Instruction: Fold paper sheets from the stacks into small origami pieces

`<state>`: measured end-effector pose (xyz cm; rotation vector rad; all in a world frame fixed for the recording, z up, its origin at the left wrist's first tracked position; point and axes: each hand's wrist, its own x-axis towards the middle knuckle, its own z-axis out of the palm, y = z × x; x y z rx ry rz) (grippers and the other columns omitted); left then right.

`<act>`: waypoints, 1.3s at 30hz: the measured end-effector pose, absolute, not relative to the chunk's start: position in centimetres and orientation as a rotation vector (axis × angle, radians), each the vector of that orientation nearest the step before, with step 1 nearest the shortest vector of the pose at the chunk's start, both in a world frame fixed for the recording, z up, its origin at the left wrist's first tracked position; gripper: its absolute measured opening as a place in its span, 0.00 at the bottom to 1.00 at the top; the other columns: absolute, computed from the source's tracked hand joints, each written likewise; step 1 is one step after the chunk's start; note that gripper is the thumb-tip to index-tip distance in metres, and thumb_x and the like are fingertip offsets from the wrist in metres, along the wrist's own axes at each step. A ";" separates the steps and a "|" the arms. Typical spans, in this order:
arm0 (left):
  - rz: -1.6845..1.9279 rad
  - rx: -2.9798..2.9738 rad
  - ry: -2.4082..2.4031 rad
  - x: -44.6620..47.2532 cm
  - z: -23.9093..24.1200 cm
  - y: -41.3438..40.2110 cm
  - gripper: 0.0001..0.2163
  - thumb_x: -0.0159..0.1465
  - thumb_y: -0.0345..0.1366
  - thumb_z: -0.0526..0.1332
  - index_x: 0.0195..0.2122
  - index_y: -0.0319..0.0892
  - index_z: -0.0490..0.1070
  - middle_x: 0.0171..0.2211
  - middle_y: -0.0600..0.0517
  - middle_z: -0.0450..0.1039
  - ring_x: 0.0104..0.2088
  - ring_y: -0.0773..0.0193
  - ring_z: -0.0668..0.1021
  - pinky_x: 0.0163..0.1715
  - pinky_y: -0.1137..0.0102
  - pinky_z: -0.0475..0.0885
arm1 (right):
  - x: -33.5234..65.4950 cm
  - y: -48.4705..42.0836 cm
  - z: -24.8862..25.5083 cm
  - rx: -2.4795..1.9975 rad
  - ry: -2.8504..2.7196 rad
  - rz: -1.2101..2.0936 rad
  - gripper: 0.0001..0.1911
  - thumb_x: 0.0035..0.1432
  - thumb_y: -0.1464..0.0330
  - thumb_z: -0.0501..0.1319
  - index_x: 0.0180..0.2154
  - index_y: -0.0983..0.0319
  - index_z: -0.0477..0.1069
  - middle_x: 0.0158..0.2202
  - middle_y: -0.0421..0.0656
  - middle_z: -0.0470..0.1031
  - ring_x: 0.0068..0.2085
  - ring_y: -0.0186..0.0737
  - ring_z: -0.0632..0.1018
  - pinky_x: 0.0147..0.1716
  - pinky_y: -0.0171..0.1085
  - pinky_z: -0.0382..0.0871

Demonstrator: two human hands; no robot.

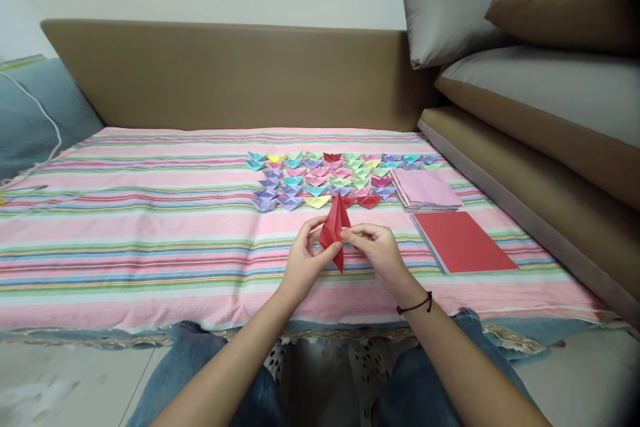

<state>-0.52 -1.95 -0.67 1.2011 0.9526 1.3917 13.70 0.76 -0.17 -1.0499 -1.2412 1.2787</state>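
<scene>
A partly folded piece of red origami paper (336, 227) is held upright above the striped cloth, its points facing up and down. My left hand (309, 253) grips it from the left, with the thumb across its lower front. From the right, my right hand (377, 247) pinches its edge between thumb and fingertips. Just beyond lie rows of small folded paper boats (317, 180) in purple, blue, green, pink, yellow and red. Part of the nearest row is hidden behind the red paper.
To the right lie a stack of pink paper (430, 188) and a stack of red sheets (463, 240). Grey-brown cushions (545, 87) are piled along the right side. A brown backrest (240, 77) stands behind the striped cloth (125, 233). A white cable (47, 117) hangs at far left.
</scene>
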 end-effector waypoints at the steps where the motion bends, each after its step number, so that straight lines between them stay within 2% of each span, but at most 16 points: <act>1: 1.391 1.208 0.957 -0.5 -0.7 -2.0 0.21 0.53 0.34 0.66 0.48 0.41 0.64 0.50 0.44 0.69 0.52 0.56 0.72 0.46 0.66 0.73 | 13.7 0.7 -0.2 -1.068 -1.256 1.246 0.11 0.41 0.62 0.68 0.23 0.63 0.74 0.21 0.39 0.71 0.24 0.33 0.68 0.25 0.35 0.62; 4: 1.405 1.282 1.024 -0.5 -1.0 -2.0 0.21 0.54 0.33 0.65 0.48 0.41 0.64 0.52 0.43 0.66 0.55 0.55 0.70 0.46 0.65 0.73 | 13.4 0.7 -0.6 -1.080 -1.251 1.100 0.11 0.43 0.65 0.67 0.26 0.61 0.67 0.20 0.33 0.62 0.22 0.30 0.64 0.23 0.32 0.60; 6: 1.424 1.395 1.087 -0.5 -1.2 -2.1 0.20 0.54 0.32 0.64 0.49 0.42 0.65 0.53 0.43 0.64 0.56 0.55 0.68 0.46 0.65 0.73 | 13.2 0.7 -0.9 -1.071 -1.227 1.013 0.14 0.41 0.68 0.66 0.30 0.60 0.63 0.24 0.32 0.61 0.23 0.29 0.65 0.23 0.30 0.61; 10: 1.408 1.667 1.148 -0.6 -1.2 -2.4 0.21 0.55 0.31 0.63 0.50 0.44 0.65 0.53 0.44 0.63 0.56 0.55 0.67 0.47 0.64 0.73 | 13.1 0.7 -1.2 -1.108 -1.254 1.000 0.23 0.40 0.71 0.65 0.41 0.58 0.63 0.37 0.39 0.69 0.33 0.34 0.73 0.28 0.32 0.69; 13: 1.371 1.782 1.129 -0.5 -0.9 -2.7 0.22 0.56 0.30 0.63 0.52 0.45 0.64 0.54 0.44 0.63 0.56 0.55 0.67 0.48 0.62 0.72 | 13.1 0.8 -1.2 -1.032 -1.281 1.123 0.22 0.41 0.71 0.63 0.42 0.60 0.68 0.44 0.44 0.74 0.42 0.42 0.76 0.36 0.37 0.73; 17: 1.331 1.692 0.976 -0.5 -0.6 -2.9 0.23 0.56 0.34 0.65 0.53 0.46 0.63 0.56 0.44 0.62 0.57 0.54 0.66 0.50 0.61 0.71 | 13.5 0.9 -1.1 -0.971 -1.242 1.167 0.18 0.42 0.70 0.64 0.39 0.63 0.73 0.41 0.46 0.79 0.44 0.47 0.78 0.44 0.43 0.71; 22: 1.306 1.495 0.840 -2.0 -0.3 -2.0 0.22 0.59 0.34 0.63 0.54 0.46 0.63 0.52 0.44 0.68 0.49 0.58 0.74 0.44 0.65 0.75 | 14.2 1.0 -0.7 -0.990 -1.108 1.301 0.14 0.40 0.67 0.67 0.34 0.62 0.77 0.35 0.45 0.81 0.37 0.46 0.80 0.37 0.41 0.73; 25: 1.311 1.525 0.881 -2.9 -0.2 -1.3 0.19 0.55 0.35 0.67 0.49 0.45 0.71 0.48 0.45 0.71 0.42 0.60 0.77 0.39 0.66 0.77 | 14.3 0.8 -0.4 -0.975 -1.039 1.424 0.13 0.37 0.65 0.69 0.30 0.63 0.78 0.29 0.44 0.80 0.29 0.42 0.78 0.29 0.38 0.72; 29: 1.380 1.699 0.988 -3.3 0.2 -1.1 0.09 0.53 0.36 0.68 0.37 0.44 0.79 0.36 0.47 0.77 0.37 0.60 0.79 0.38 0.66 0.76 | 13.9 0.2 0.0 -0.942 -1.046 1.507 0.14 0.34 0.66 0.71 0.29 0.62 0.78 0.27 0.43 0.80 0.25 0.38 0.76 0.25 0.35 0.70; 35: 1.444 1.849 1.028 -3.2 0.7 -1.7 0.05 0.55 0.39 0.67 0.31 0.47 0.80 0.30 0.49 0.79 0.32 0.60 0.79 0.34 0.66 0.75 | 13.6 -0.2 0.5 -0.929 -1.088 1.580 0.12 0.35 0.64 0.71 0.25 0.62 0.78 0.26 0.42 0.79 0.25 0.37 0.75 0.25 0.35 0.69; 39: 1.499 1.827 1.003 -3.1 0.7 -1.9 0.02 0.55 0.37 0.67 0.28 0.46 0.79 0.28 0.50 0.79 0.30 0.61 0.79 0.32 0.67 0.74 | 13.8 -0.4 1.0 -0.958 -1.059 1.668 0.14 0.33 0.62 0.72 0.25 0.63 0.77 0.22 0.41 0.77 0.23 0.37 0.75 0.24 0.36 0.69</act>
